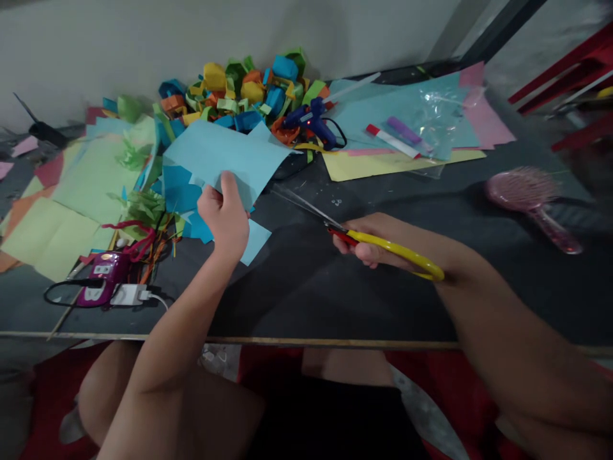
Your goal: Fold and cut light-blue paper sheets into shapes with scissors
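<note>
the scissors are held over the counter, blades pointing forward-left toward the light blue paper, long axis slanting back to the right; thin silvery blades, yellow and red handles. the right hand grips them, forearm angled in from the right; the left hand pinches the paper, thumb on top.

At nine o'clock, your left hand holds a light blue sheet, thumb on top. At three, your right hand grips yellow-handled scissors, blades pointing toward ten, near the sheet. A glue gun (dark blue, nozzle toward nine) lies at twelve; a hairbrush, farther out at three.
</note>
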`<act>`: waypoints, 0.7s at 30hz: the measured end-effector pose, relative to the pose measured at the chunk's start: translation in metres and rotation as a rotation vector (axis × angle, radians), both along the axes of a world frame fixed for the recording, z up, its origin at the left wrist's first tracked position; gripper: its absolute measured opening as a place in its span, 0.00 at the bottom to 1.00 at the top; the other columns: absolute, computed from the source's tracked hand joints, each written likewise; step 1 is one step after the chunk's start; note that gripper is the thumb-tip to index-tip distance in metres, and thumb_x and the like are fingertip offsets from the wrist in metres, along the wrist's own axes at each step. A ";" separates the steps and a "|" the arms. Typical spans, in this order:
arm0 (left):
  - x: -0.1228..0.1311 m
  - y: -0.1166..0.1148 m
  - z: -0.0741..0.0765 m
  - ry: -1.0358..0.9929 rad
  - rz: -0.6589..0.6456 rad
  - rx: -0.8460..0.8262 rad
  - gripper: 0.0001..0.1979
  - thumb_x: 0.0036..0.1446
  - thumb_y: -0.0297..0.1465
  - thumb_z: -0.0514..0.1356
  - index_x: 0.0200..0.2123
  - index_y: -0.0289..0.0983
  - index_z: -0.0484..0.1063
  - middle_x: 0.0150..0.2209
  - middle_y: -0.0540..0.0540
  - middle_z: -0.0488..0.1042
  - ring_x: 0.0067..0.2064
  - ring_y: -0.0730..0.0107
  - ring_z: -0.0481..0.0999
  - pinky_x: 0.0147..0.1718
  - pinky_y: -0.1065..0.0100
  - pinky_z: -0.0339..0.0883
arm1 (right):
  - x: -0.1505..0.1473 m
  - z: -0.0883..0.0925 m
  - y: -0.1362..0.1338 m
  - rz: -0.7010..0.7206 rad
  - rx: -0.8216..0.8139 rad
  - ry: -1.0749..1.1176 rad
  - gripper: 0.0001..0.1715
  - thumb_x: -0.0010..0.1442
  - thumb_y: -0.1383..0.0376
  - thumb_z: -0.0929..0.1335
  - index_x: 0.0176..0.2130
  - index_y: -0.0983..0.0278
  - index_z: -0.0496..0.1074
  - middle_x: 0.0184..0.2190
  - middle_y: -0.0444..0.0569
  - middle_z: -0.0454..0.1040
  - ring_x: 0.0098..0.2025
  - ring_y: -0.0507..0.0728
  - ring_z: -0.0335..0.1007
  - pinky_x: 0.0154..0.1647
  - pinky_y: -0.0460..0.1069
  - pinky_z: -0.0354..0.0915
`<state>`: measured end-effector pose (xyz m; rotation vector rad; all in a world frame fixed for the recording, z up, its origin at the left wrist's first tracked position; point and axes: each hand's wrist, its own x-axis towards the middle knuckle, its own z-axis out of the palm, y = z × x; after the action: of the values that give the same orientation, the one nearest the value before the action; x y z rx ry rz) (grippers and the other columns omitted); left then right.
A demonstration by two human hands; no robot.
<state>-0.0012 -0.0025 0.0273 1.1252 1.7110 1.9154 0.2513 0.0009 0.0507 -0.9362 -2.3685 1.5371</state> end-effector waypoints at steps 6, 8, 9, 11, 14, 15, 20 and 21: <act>0.006 -0.004 -0.001 0.039 0.017 0.001 0.28 0.61 0.44 0.59 0.19 0.40 0.45 0.17 0.56 0.42 0.17 0.79 0.49 0.16 0.70 0.50 | -0.006 -0.003 0.000 -0.035 -0.019 -0.001 0.39 0.54 0.31 0.59 0.30 0.64 0.65 0.21 0.42 0.61 0.22 0.49 0.59 0.22 0.45 0.57; 0.013 -0.008 0.001 0.054 -0.014 -0.003 0.29 0.61 0.44 0.59 0.18 0.40 0.45 0.16 0.56 0.42 0.17 0.79 0.49 0.15 0.70 0.49 | -0.007 -0.004 -0.001 -0.035 -0.003 -0.001 0.39 0.54 0.31 0.59 0.31 0.64 0.66 0.21 0.42 0.60 0.22 0.49 0.58 0.21 0.45 0.55; 0.015 -0.010 0.001 0.066 -0.030 -0.003 0.29 0.61 0.44 0.59 0.18 0.40 0.45 0.16 0.56 0.43 0.17 0.79 0.50 0.15 0.70 0.49 | -0.007 -0.005 -0.001 -0.035 0.001 0.001 0.39 0.55 0.31 0.59 0.32 0.64 0.66 0.21 0.42 0.60 0.22 0.49 0.58 0.21 0.45 0.54; 0.020 -0.013 0.002 0.098 -0.050 0.003 0.30 0.60 0.45 0.59 0.18 0.39 0.45 0.15 0.56 0.44 0.17 0.79 0.50 0.16 0.69 0.49 | -0.006 -0.007 -0.001 -0.044 0.013 0.017 0.39 0.55 0.32 0.59 0.32 0.64 0.66 0.22 0.42 0.61 0.22 0.49 0.58 0.21 0.45 0.53; 0.024 -0.016 0.003 0.154 -0.084 0.006 0.30 0.61 0.45 0.59 0.17 0.39 0.45 0.14 0.55 0.45 0.16 0.79 0.50 0.15 0.69 0.47 | -0.006 -0.010 0.000 -0.047 0.053 0.045 0.39 0.55 0.32 0.59 0.32 0.64 0.66 0.21 0.42 0.61 0.21 0.49 0.57 0.21 0.46 0.52; 0.025 -0.017 0.003 0.171 -0.099 0.008 0.30 0.61 0.45 0.58 0.17 0.39 0.45 0.13 0.55 0.45 0.16 0.79 0.51 0.15 0.69 0.46 | -0.006 -0.010 0.000 -0.046 0.068 0.050 0.39 0.55 0.32 0.58 0.31 0.64 0.66 0.21 0.42 0.61 0.21 0.49 0.56 0.21 0.46 0.51; 0.026 -0.017 0.004 0.231 -0.100 0.020 0.30 0.62 0.44 0.57 0.16 0.39 0.46 0.12 0.55 0.46 0.15 0.79 0.51 0.15 0.68 0.44 | -0.007 -0.009 0.000 -0.035 0.096 0.065 0.40 0.55 0.31 0.57 0.31 0.64 0.66 0.21 0.42 0.60 0.22 0.48 0.54 0.22 0.46 0.49; 0.026 -0.017 0.004 0.243 -0.090 0.024 0.31 0.62 0.44 0.57 0.15 0.39 0.45 0.12 0.55 0.46 0.15 0.79 0.50 0.16 0.68 0.44 | -0.007 -0.007 0.000 -0.032 0.093 0.063 0.40 0.55 0.30 0.57 0.31 0.64 0.66 0.21 0.42 0.60 0.22 0.48 0.54 0.22 0.46 0.49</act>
<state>0.0250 -0.0195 0.0316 1.4699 1.7274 1.8111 0.2439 0.0009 0.0433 -0.8882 -2.3473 1.4102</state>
